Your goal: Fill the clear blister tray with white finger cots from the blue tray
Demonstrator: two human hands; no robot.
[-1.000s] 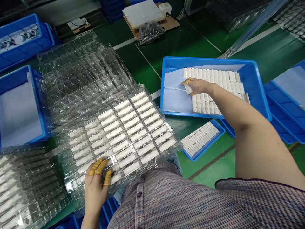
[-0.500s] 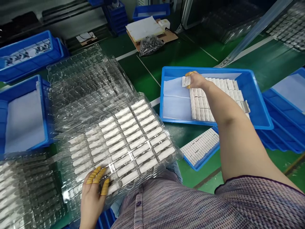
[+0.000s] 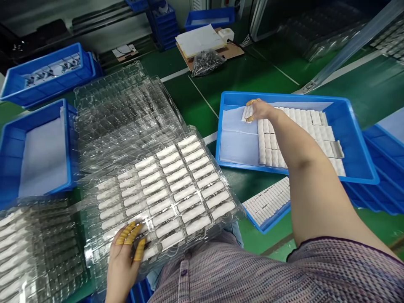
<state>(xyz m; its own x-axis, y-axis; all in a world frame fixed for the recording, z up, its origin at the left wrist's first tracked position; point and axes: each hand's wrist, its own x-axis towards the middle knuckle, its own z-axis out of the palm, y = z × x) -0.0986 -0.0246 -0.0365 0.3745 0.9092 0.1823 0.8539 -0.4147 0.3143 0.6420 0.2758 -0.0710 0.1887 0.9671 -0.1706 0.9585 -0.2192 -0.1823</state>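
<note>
My left hand (image 3: 124, 248), with yellow finger covers, lies on the near left part of a clear plastic tray (image 3: 91, 254). Its fingers are apart and touch the tray among rows of white, wavy-sided blocks (image 3: 184, 193). I cannot see anything gripped in it. Over the left side of a blue bin (image 3: 362, 139), my right hand (image 3: 260, 110) is closed on a few small white blocks (image 3: 247, 113), held tilted above the paper lining (image 3: 240, 145). Beside it, packed rows of similar white blocks (image 3: 268, 155) fill the bin's middle, partly covered by my forearm.
Stacked clear trays (image 3: 126, 109) stand behind the filled one, and more filled trays (image 3: 41, 252) are at lower left. Blue bins (image 3: 71, 168) line the left side. A smaller blue bin of white pieces (image 3: 268, 202) sits below. A bag of small metal parts (image 3: 207, 62) lies farther back.
The white blocks in my right hand have tilted and dropped slightly lower over the paper. My left hand stays in place on the tray. The whole view has shifted a little.
</note>
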